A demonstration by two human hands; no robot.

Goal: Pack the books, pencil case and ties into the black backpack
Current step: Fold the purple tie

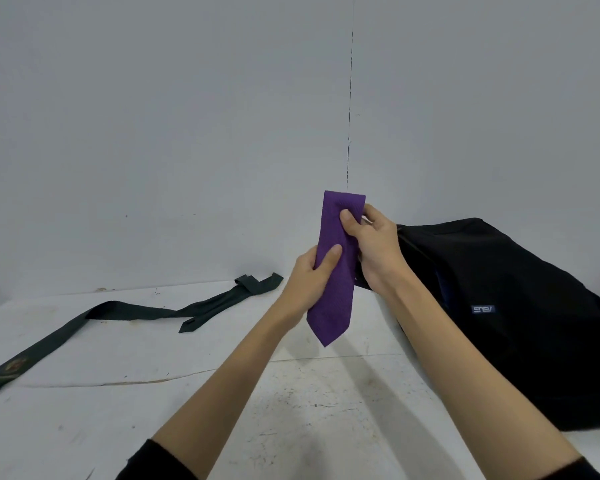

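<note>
The purple tie [336, 271] is held up in the air over the white table [153, 358], folded over on itself so that a flat fold forms its top edge and its pointed end hangs down, clear of the tabletop. No writing can be read on it.

The left hand [309, 282] grips the tie around its middle from the left side, the thumb lying across the front of the cloth and the fingers curled behind. The right hand [371, 247] pinches the tie near the top fold, thumb on the front face, fingers wrapped round the right edge. Both forearms reach up from the bottom of the view, with dark sleeves at the elbows.

Just to the right, behind the right wrist, the black backpack [499, 306] lies on its side on the table. A small blue label on it carries pale lettering seen upside down; it appears to read "ASUS".

Well apart on the left, a dark green tie [136, 311] lies stretched across the table, bearing a small embroidered emblem near its wide end.
</note>
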